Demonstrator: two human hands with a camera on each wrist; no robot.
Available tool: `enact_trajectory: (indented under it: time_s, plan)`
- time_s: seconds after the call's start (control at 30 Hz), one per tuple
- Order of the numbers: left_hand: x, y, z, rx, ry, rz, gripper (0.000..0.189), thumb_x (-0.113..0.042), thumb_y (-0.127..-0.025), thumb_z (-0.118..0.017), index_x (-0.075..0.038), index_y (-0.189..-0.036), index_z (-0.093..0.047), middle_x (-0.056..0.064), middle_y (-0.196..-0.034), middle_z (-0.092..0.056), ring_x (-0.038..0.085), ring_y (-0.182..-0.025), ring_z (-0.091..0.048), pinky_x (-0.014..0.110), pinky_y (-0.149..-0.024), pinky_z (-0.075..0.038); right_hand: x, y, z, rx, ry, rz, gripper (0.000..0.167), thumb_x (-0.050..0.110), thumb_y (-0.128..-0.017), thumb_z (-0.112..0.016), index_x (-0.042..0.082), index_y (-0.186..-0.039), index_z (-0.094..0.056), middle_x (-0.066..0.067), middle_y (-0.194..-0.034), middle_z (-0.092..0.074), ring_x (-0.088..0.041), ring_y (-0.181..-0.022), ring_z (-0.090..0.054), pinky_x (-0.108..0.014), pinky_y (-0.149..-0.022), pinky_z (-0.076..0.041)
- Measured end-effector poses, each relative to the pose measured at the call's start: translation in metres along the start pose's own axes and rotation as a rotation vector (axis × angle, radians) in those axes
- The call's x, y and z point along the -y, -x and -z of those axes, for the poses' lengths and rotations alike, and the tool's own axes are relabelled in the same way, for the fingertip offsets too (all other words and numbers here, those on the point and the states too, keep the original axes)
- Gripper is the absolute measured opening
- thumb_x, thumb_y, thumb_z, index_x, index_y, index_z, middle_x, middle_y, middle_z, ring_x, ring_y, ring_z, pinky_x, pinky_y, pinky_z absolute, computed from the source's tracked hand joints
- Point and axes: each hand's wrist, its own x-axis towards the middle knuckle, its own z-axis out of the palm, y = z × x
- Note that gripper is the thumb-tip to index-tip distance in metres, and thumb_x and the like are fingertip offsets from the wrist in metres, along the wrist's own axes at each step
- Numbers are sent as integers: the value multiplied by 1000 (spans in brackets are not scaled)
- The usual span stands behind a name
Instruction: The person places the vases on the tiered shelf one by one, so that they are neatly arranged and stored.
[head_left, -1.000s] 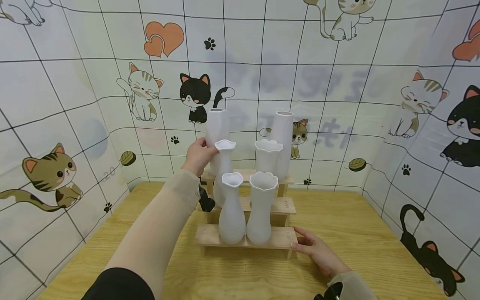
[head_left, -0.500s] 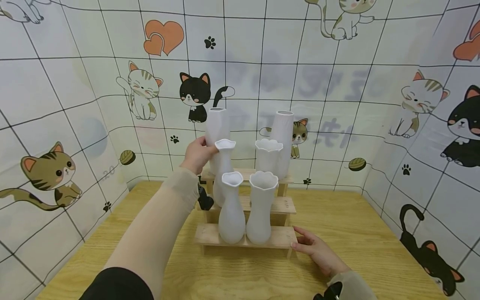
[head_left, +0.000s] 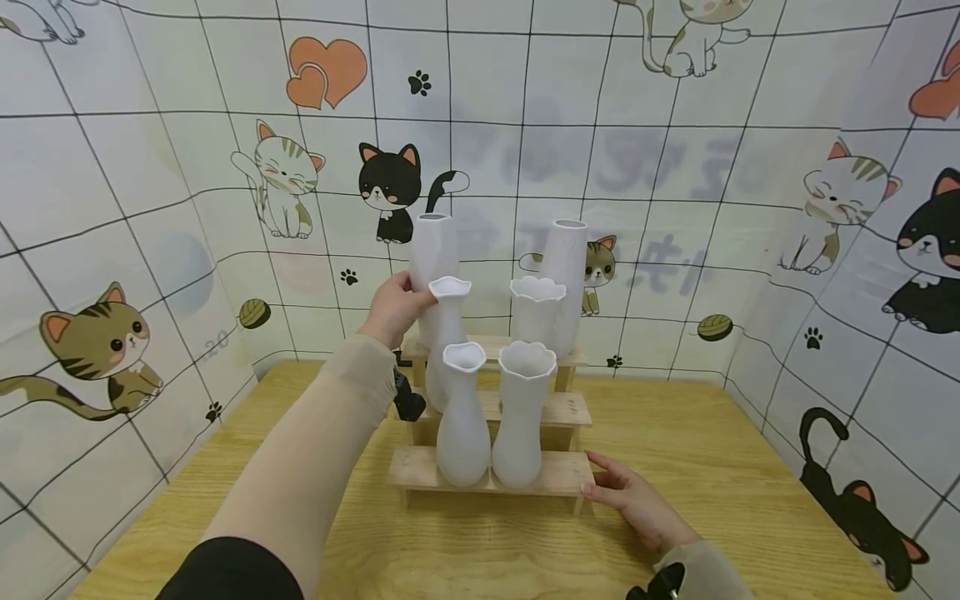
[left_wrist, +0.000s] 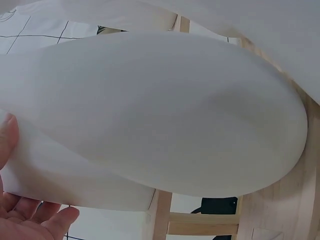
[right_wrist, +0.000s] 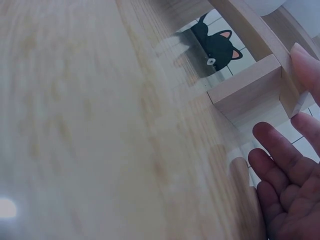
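Note:
My left hand (head_left: 393,310) grips a tall white vase (head_left: 433,250) at the back left of a three-step wooden stand (head_left: 566,473). The vase is upright on the top step. In the left wrist view, a rounded white vase (left_wrist: 165,110) hides part of the gripped vase (left_wrist: 75,185), with the fingers around its side. My right hand (head_left: 637,508) pinches the right end of the lowest step. The right wrist view shows thumb and forefinger on that board (right_wrist: 277,55), with the other fingers loosely bent below it.
On the stand are also a tall back-right vase (head_left: 564,267), a scalloped vase (head_left: 537,308), a slim-necked vase (head_left: 450,321), and two front vases, one bulbous (head_left: 463,433), one wavy-rimmed (head_left: 517,442). A wooden table (head_left: 675,433) lies beneath; cat-printed sheeting (head_left: 487,100) surrounds it.

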Motion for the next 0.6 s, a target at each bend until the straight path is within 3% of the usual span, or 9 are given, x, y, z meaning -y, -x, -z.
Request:
enact_trajectory:
  time_s: [0.3,0.6]
  plan:
    - [9,7,6,4,11,41,68,-31,-87,-72,-12,-145,-41,7,-138,-49,27,-125,-46,48,-106,-34,0,0,-1,14,8,14,74,22,-93,-65,-2,-150,-25,-19,-124,-55,-28,-111,-54,-51,-100,-34]
    - [32,21,11,30,7,71,78,-37,-84,-75,-14,-148,-37,8,-141,-46,28,-128,-44,49,-106,-34,-2,-1,1,-2,17,-1,76,24,-91,-68,-1,-150,-27,-20,-125,-56,-28,-112,-54,-52,-100,-33]
